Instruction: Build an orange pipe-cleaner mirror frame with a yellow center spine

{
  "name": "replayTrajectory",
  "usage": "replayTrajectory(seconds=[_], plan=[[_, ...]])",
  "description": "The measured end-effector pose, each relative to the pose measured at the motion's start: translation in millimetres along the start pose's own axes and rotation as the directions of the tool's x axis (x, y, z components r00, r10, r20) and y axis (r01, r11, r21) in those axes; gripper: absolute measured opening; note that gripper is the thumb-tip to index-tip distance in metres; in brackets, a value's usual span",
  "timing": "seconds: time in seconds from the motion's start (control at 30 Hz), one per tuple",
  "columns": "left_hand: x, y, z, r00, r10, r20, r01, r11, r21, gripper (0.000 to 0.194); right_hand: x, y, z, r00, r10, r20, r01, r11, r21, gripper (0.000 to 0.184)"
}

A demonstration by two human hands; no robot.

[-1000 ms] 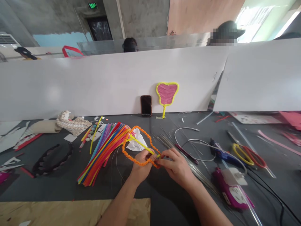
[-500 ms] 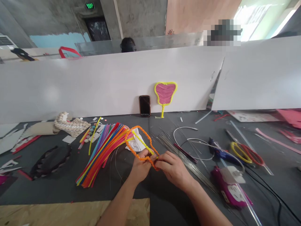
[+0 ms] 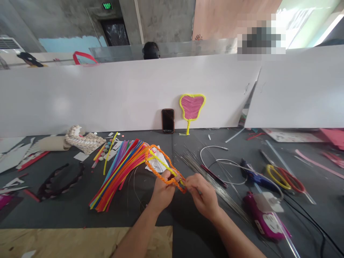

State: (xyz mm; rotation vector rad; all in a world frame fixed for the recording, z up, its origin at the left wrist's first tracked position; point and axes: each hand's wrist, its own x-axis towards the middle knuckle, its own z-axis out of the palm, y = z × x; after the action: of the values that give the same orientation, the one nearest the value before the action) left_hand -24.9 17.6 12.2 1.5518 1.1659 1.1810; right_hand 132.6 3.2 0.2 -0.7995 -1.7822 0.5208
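An orange twisted pipe-cleaner loop [image 3: 160,176] is held up over the table between my two hands. My left hand [image 3: 164,190] is closed around its lower part and around a yellow twisted pipe cleaner [image 3: 162,163] that lies across the loop. At the loop's near right end, the fingers of my right hand [image 3: 202,192] pinch the orange and yellow strands; their exact grip is partly hidden. Behind the loop is a white crumpled packet [image 3: 157,159]. Just left of it spreads a bundle of colourful pipe cleaners [image 3: 118,175].
Thin metal wires [image 3: 215,184] lie right of my hands, near a white cable [image 3: 212,147], scissors [image 3: 285,177], a blue-handled tool [image 3: 255,173] and a magenta power strip [image 3: 266,218]. A phone [image 3: 168,121] and a pink-and-yellow fan shape [image 3: 192,107] lean on the white partition [image 3: 120,96].
My right hand has shifted slightly right and turned, drawing the end of the strands with it. The loop looks narrower. The whole view has moved a little.
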Motion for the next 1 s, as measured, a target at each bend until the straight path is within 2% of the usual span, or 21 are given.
replayTrajectory(seconds=[0.07,0.17,0.27,0.37,0.6,0.7,0.77,0.83,0.93,1.0], plan=[[0,1,0.2,0.999,0.036,-0.026,-0.036,0.999,0.003,0.013,-1,1,2,0.983,0.161,-0.09,-0.159,0.987,0.031,0.013],[-2,2,0.7,0.998,0.066,-0.022,-0.066,0.998,0.018,0.012,0,3,5,0.898,0.407,-0.168,-0.393,0.913,0.108,0.014],[-4,5,1.4,0.998,0.066,0.014,-0.067,0.996,0.057,0.013,2,5,6,0.818,0.566,-0.105,-0.534,0.814,0.228,0.024],[-5,5,1.0,0.997,0.068,0.041,-0.071,0.994,0.08,0.014,3,7,4,0.788,0.614,-0.042,-0.581,0.764,0.28,0.028],[-1,-2,-3.1,1.0,0.026,0.004,-0.026,0.998,0.055,0.013,-1,10,2,0.875,0.46,-0.149,-0.446,0.887,0.119,0.016],[-1,-3,-3.5,1.0,0.024,-0.004,-0.024,0.999,0.045,0.015,-1,9,3,0.881,0.418,-0.222,-0.406,0.909,0.098,0.016],[-1,-3,-3.2,1.0,0.027,-0.015,-0.026,0.999,0.036,0.016,0,7,3,0.889,0.379,-0.259,-0.379,0.924,0.05,0.011],[-1,-3,-2.5,0.999,0.026,-0.029,-0.025,0.999,0.02,0.017,1,4,1,0.918,0.307,-0.25,-0.326,0.945,-0.034,0.007],[-1,-6,-1.3,0.999,0.022,-0.04,-0.022,1.0,-0.016,0.018,3,1,-1,0.971,0.153,-0.185,-0.177,0.977,-0.12,0.009],[-1,-7,-0.6,0.999,0.016,-0.043,-0.017,0.999,-0.028,0.018,5,0,-2,0.988,0.06,-0.143,-0.081,0.986,-0.148,0.013]])
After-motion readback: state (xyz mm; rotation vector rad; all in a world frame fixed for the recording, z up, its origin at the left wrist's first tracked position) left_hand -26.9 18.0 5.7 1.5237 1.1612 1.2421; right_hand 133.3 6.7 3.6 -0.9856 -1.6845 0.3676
